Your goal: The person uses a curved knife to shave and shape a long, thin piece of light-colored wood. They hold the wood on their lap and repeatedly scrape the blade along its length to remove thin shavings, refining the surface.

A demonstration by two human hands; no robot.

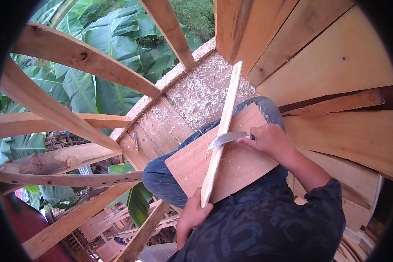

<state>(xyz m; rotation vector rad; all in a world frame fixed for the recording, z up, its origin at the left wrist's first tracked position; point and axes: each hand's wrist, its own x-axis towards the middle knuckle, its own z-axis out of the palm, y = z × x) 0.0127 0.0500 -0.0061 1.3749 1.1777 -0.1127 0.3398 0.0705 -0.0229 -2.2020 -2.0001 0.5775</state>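
Across my lap lies a flat wooden board (244, 174), tilted, with a few shavings on it. A long pale wooden stick (226, 115) crosses over the board, its far end reaching past my knees. My left hand (193, 214) is closed around the stick's near end, by the board's lower corner. My right hand (266, 142) grips a knife, its handle mostly hidden in the fingers. The knife's blade (226, 139) points left and rests across the stick near its middle.
Pale shavings (201, 89) cover much of the plank floor (159, 126) in front of me. A small narrow object (136, 141) lies near the floor's left edge. Wooden posts (87, 59) rise along that edge, with banana leaves (118, 39) beyond. A plank wall (332, 56) stands at right.
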